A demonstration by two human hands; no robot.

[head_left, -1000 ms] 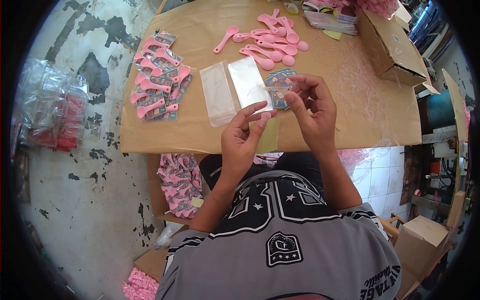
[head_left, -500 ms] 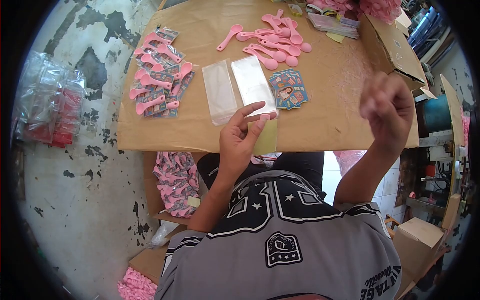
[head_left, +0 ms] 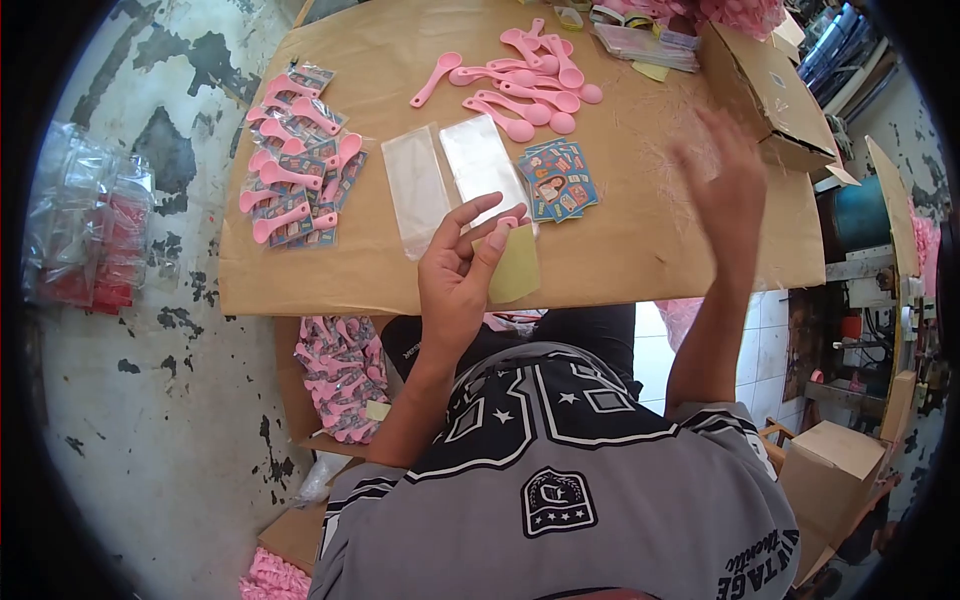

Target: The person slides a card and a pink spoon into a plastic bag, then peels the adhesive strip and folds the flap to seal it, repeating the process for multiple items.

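Note:
My left hand (head_left: 452,285) pinches a small yellow-green paper sheet (head_left: 516,268) between thumb and fingers at the table's front edge. Just beyond those fingertips lie two stacks of clear plastic bags, a duller left one (head_left: 415,195) and a shinier right one (head_left: 482,160). Beside them rests a pile of blue printed cards (head_left: 560,182). My right hand (head_left: 722,190) is raised over the right side of the table, fingers spread and slightly blurred, with nothing seen in it. Loose pink measuring spoons (head_left: 530,85) lie heaped behind the bags.
At the table's left, bagged pink spoons with cards (head_left: 295,175) overlap in a pile. A cardboard box (head_left: 765,90) stands at the right, near a bundle of plastic (head_left: 645,48). Below the table's left side, a box holds more packed spoons (head_left: 340,380).
My right hand has opened from curled fingers and shifted a little left. My left hand keeps the yellow-green sheet. The whole view has shifted slightly.

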